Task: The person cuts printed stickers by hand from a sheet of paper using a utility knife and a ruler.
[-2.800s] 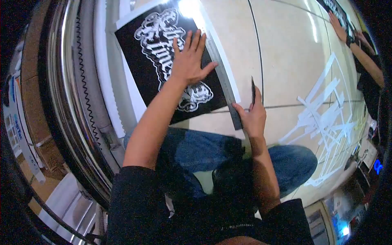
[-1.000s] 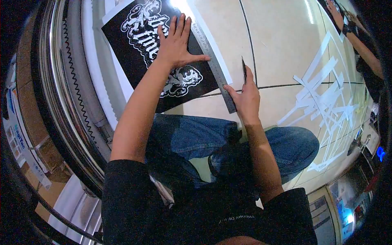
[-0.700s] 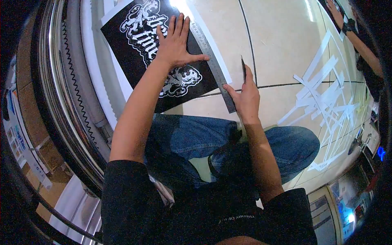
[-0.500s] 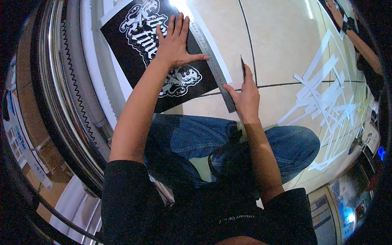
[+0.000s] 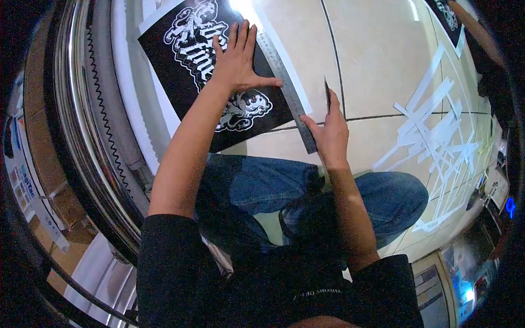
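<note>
A black printed sheet (image 5: 158,52) with white lions and lettering lies on the tiled floor, with a white margin along its right side. A steel ruler (image 5: 292,101) runs along that side, between the black print and the margin. My left hand (image 5: 236,65) is spread flat on the sheet, its thumb reaching onto the ruler. My right hand (image 5: 332,136) grips a craft knife (image 5: 327,94), blade pointing up and away. The right thumb touches the ruler's near end. The blade stands right of the sheet, apart from the white margin.
Cut white paper strips (image 5: 437,131) lie heaped on the floor at the right. Another person's arm (image 5: 478,33) reaches over a second black print (image 5: 445,19) at the top right. A metal roller machine (image 5: 82,109) stands along the left, with cardboard boxes (image 5: 38,147) beyond it.
The view has shifted slightly. Both my hands hold nearly the same places on the sheet and ruler. At the top right, the other person's arm has moved and more of their print shows.
</note>
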Demonstrator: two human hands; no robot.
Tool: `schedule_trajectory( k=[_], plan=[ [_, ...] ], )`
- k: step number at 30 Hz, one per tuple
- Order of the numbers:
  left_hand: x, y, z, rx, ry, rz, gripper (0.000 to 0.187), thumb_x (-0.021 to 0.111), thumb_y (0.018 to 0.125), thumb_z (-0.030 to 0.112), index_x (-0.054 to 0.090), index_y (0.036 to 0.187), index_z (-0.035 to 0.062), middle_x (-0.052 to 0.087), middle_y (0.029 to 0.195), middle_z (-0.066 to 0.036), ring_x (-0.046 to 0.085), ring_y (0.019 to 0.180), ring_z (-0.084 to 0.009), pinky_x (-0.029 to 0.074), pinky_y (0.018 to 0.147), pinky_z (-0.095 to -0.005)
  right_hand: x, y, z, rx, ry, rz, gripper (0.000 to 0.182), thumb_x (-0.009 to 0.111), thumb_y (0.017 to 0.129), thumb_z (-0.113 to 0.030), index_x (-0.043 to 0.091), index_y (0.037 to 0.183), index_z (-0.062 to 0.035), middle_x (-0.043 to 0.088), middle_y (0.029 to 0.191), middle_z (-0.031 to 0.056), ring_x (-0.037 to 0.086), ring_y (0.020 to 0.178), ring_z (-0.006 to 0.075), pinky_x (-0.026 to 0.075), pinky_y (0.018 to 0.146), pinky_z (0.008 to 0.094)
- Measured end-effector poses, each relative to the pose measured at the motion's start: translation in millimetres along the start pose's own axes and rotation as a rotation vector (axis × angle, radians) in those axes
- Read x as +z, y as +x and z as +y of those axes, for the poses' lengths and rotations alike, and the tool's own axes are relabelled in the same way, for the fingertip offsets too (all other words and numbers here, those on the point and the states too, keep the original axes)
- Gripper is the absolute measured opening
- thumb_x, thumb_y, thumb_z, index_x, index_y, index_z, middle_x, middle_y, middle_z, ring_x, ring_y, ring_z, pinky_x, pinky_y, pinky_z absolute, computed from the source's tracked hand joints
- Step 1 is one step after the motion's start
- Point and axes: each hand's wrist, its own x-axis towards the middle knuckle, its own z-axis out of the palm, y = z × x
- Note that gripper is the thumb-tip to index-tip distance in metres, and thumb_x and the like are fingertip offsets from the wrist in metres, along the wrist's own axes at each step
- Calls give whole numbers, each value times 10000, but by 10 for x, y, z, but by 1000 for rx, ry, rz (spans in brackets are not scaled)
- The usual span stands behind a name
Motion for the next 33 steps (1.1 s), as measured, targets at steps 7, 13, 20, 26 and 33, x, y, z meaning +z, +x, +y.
schedule_trajectory(
  k=[7, 13, 20, 26, 33],
  plan=[
    [-228, 26, 93, -68, -13, -139, 1538, 633, 469, 932, 77, 1558, -1, 26, 1642, -191, -8, 1519, -358, -15, 1118, -723, -16, 12, -16, 1, 22, -19, 951, 858, 724, -278, 327, 1482, -60, 632, 1123, 266, 621, 1044, 433, 500, 887, 477],
    [-403, 50, 138, -88, 9, -252, 1563, 584, 443, 967, 83, 1560, -4, 28, 1647, -173, -6, 1522, -342, 16, 1115, -736, 20, 203, -252, -68, -14, 34, 638, 626, 933, -270, 354, 1474, -69, 639, 1062, 271, 637, 970, 446, 509, 826, 498],
    [-538, 88, 185, -146, -13, -322, 1570, 683, 435, 894, 48, 1561, 3, 17, 1655, -126, 12, 1524, -316, 77, 1081, -784, 375, 1226, -928, -375, -193, 22, 517, 460, 958, -151, 393, 1456, -30, 647, 1034, 243, 668, 887, 427, 543, 752, 500],
    [-513, 110, 167, -147, -26, -350, 1546, 710, 454, 864, 57, 1560, 4, 31, 1655, -121, 19, 1524, -313, 97, 1065, -799, 513, 1634, -1287, -384, -321, 34, 508, 488, 952, -170, 415, 1422, 8, 656, 983, 246, 693, 814, 404, 570, 695, 488],
    [-475, 84, 147, -117, 13, -351, 1494, 694, 488, 861, 76, 1571, 38, 24, 1660, -84, 7, 1527, -300, 105, 1058, -806, 640, 1688, -1413, -424, -326, 55, 492, 503, 959, -217, 444, 1391, 12, 671, 939, 244, 699, 796, 412, 578, 687, 480]
  ],
)
